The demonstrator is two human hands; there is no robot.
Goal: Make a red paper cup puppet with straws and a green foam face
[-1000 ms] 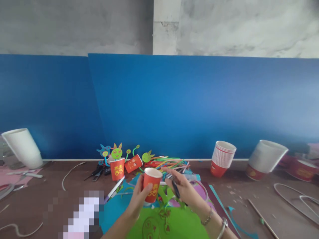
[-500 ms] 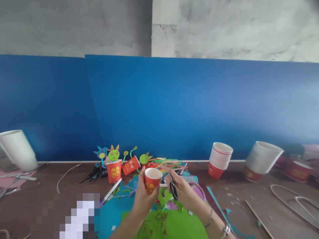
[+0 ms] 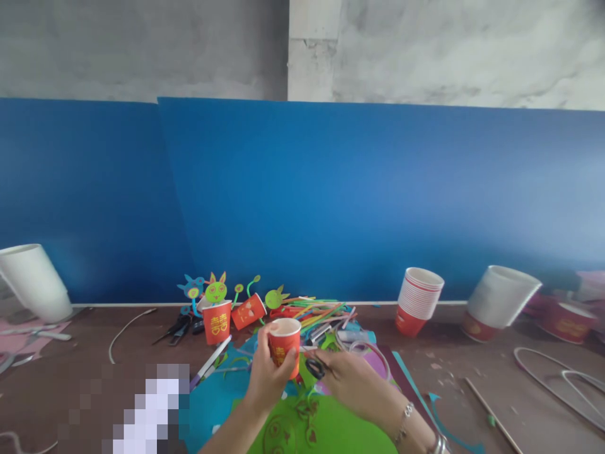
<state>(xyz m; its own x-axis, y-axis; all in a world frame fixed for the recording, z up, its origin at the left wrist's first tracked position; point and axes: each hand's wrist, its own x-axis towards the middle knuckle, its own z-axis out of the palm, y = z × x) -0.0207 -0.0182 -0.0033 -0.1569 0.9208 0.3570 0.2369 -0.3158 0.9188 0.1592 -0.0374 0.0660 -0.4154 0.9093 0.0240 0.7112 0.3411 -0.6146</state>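
Note:
My left hand [image 3: 270, 373] is wrapped round a red paper cup [image 3: 286, 337] with gold lettering, held upright with its white rim up. Just right of the cup, my right hand [image 3: 344, 377] is closed on scissors [image 3: 315, 368] with black handles. The blades point toward the cup's side; whether they touch it I cannot tell. Below both hands lies a green sheet [image 3: 326, 425] with drawn shapes, on top of a blue sheet [image 3: 208, 403]. Behind stand a red cup [image 3: 218, 323] with a green paper cat face [image 3: 216, 291] and a tipped red cup [image 3: 249, 311].
A heap of coloured straws [image 3: 321, 310] lies behind my hands. Stacked paper cups [image 3: 420, 301] stand at the right, with a wrapped stack [image 3: 501, 304] beyond. A marker [image 3: 210, 362] lies to the left, a thin stick [image 3: 491, 414] to the right. A blue panel [image 3: 302, 202] rises behind the table.
My left hand has shifted slightly left with the cup. My right hand has turned and lowered, bringing the scissors from upright to pointing toward the cup's side.

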